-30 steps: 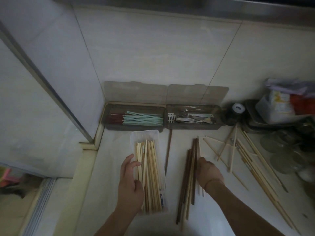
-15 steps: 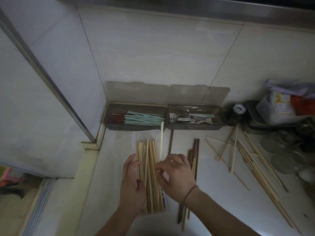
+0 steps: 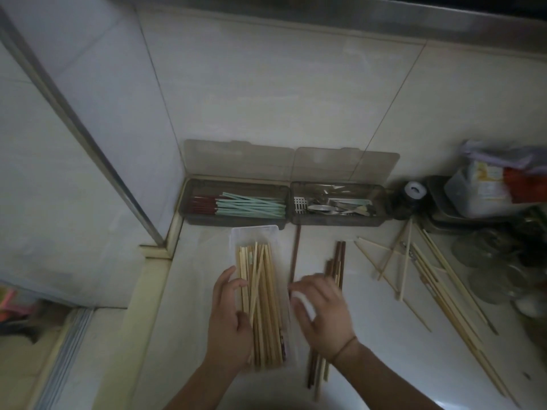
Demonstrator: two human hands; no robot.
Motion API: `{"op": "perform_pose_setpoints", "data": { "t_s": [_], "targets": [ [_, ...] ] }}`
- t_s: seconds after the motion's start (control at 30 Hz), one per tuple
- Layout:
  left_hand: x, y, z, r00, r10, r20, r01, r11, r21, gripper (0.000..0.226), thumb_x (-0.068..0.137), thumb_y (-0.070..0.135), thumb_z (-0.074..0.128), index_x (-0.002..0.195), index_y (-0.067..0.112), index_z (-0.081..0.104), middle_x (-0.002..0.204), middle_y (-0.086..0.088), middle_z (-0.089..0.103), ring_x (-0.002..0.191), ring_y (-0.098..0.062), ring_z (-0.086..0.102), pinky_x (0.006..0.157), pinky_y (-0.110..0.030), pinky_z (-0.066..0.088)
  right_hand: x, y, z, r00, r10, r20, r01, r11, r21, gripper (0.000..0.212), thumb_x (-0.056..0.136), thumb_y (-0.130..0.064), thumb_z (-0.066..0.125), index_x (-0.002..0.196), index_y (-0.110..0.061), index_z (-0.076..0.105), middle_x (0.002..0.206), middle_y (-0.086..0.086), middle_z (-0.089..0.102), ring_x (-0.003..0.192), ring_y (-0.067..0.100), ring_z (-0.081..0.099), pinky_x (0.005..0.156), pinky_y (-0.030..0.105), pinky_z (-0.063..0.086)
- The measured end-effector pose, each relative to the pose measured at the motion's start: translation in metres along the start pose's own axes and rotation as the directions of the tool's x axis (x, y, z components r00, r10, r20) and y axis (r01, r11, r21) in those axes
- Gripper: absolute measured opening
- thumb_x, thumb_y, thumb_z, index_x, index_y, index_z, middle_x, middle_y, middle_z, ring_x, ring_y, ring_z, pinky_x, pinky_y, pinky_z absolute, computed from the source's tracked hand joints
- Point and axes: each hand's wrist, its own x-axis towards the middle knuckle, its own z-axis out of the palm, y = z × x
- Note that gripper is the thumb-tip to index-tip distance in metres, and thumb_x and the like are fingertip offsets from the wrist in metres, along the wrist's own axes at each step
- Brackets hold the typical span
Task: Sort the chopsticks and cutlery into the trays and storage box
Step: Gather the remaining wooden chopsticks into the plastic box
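Note:
A clear plastic tray point(image 3: 236, 235) on the counter holds several light bamboo chopsticks point(image 3: 264, 294). My left hand point(image 3: 228, 321) rests on the tray's left side, fingers and thumb touching the outer chopsticks. My right hand point(image 3: 322, 313) hovers just right of the tray, blurred, fingers spread and holding nothing. Beneath it lies a bundle of dark brown chopsticks point(image 3: 339, 258). One dark chopstick point(image 3: 296, 250) lies alone between tray and bundle. At the wall stands an open storage box: green and red chopsticks point(image 3: 251, 206) on the left, metal cutlery point(image 3: 337, 206) on the right.
Several loose light chopsticks point(image 3: 407, 261) and longer ones point(image 3: 450, 300) lie crossed to the right. A dark jar with a white cap point(image 3: 414, 191), a plastic tub of packets point(image 3: 485, 193) and glass lids point(image 3: 488, 261) crowd the right edge. A metal window frame point(image 3: 88, 137) bounds the left.
My right hand left the dark bundle, brought a light chopstick to the tray, and now draws back to the right with nothing in it. My left hand stayed at the tray.

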Motion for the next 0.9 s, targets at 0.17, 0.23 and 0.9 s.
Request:
{"op": "perform_pose_setpoints", "data": {
  "t_s": [0.17,0.23,0.9],
  "targets": [
    [0.000,0.002,0.000,1.000,-0.005,0.003,0.005,1.000,0.009,0.062,0.063,-0.013,0.041,0.112,0.024,0.049,0.143,0.001,0.039,0.136,0.011,0.026,0.102,0.001,0.020,-0.022,0.048,-0.003,0.866,0.489,0.101,-0.447,0.850,-0.279,0.013,0.081,-0.027,0.052,0.086,-0.027,0.065,0.085,-0.006,0.062,0.084,0.024,0.058,0.065,0.029,0.041],
    [-0.001,0.002,0.000,1.000,0.003,0.000,-0.003,1.000,0.015,0.066,0.064,-0.022,0.045,0.113,0.023,0.050,0.144,-0.001,0.039,0.135,0.013,0.024,0.101,0.002,0.020,-0.028,0.055,-0.006,0.798,0.568,0.202,-0.469,0.795,-0.384,0.014,0.086,-0.029,0.051,0.091,-0.029,0.064,0.092,-0.007,0.061,0.092,0.022,0.054,0.068,0.029,0.034],
    [-0.001,0.002,0.001,1.000,0.013,-0.007,-0.013,1.000,0.016,0.057,0.066,-0.014,0.043,0.113,0.017,0.052,0.144,-0.002,0.039,0.134,0.014,0.026,0.100,0.002,0.021,-0.023,0.066,-0.033,0.660,0.723,0.205,-0.442,0.594,-0.672,0.034,0.095,-0.042,0.031,0.111,-0.028,0.058,0.107,-0.005,0.056,0.100,0.017,0.055,0.071,0.031,0.037]
  ]
}}
